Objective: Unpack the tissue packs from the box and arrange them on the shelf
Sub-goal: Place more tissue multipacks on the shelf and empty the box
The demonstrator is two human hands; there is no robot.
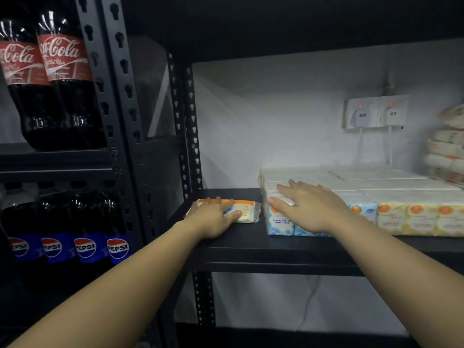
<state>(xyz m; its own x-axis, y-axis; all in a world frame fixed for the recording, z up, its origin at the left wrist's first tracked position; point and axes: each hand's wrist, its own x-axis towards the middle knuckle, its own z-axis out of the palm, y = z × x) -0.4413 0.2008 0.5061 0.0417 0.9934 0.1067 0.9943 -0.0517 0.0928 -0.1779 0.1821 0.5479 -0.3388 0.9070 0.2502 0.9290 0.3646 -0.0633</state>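
A single flat tissue pack (247, 212), white with orange and blue print, lies on the black shelf (241, 244) at its left end. My left hand (213, 219) lies over it, fingers across its top and thumb along its front edge. My right hand (308, 207) rests flat, fingers straight, on top of a blue-printed tissue bundle (280, 223) at the left end of a row of bundles. Orange-printed bundles (416, 217) continue that row to the right. No box is in view.
More tissue packs (447, 149) are stacked at the far right. Two wall sockets with plugs (375, 113) sit on the white back wall. Black uprights (110, 96) divide off a left rack holding Coca-Cola bottles (50, 79) and Pepsi bottles (70, 237).
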